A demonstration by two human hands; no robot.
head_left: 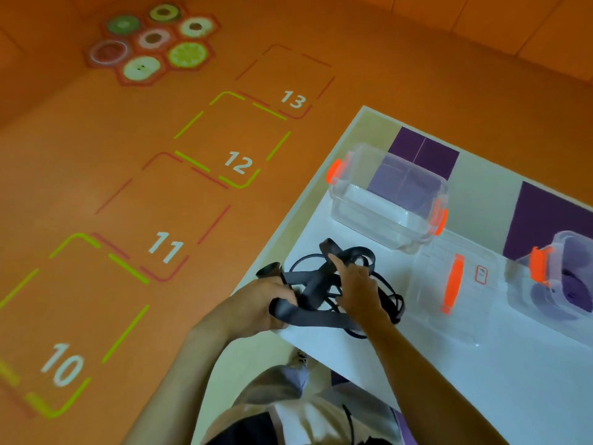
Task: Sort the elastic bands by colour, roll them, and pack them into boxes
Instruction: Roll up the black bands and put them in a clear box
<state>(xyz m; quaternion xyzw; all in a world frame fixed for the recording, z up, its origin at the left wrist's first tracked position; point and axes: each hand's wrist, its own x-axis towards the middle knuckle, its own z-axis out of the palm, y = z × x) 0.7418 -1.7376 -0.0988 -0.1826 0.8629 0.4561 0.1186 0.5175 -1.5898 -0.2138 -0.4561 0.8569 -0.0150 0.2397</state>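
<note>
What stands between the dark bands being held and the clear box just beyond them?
Nothing visible. Bare table separates the dark bands from the clear box, whose top is open; a lid lies off to the right.

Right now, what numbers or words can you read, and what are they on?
"13": on the orange floor, in a red dashed square.
"12": floor, green dashed square.
"11": floor, red dashed square.
"10": floor, green dashed square.
Small red-edged label on the clear lid: too blurred to read.
</note>
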